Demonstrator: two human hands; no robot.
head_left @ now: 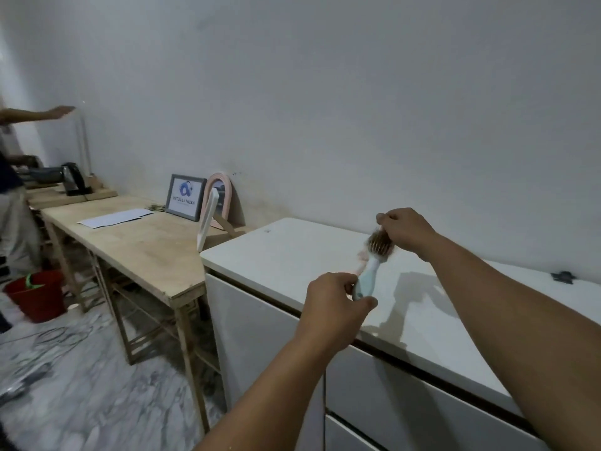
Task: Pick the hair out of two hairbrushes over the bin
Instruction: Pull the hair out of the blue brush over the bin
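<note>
A hairbrush with a pale blue and white handle is held above the white cabinet top. My left hand grips the handle's lower end. The brush head points up and away and is matted with brown hair. My right hand sits at the head, fingers pinched on a tuft of that hair. A faint pink blur lies on the cabinet top just left of the brush; I cannot tell what it is. No bin lies under the brush.
A wooden table stands left of the cabinet with a sheet of paper, a framed picture and a pink arch. A red bucket sits on the marble floor. Another person stands far left, arm out.
</note>
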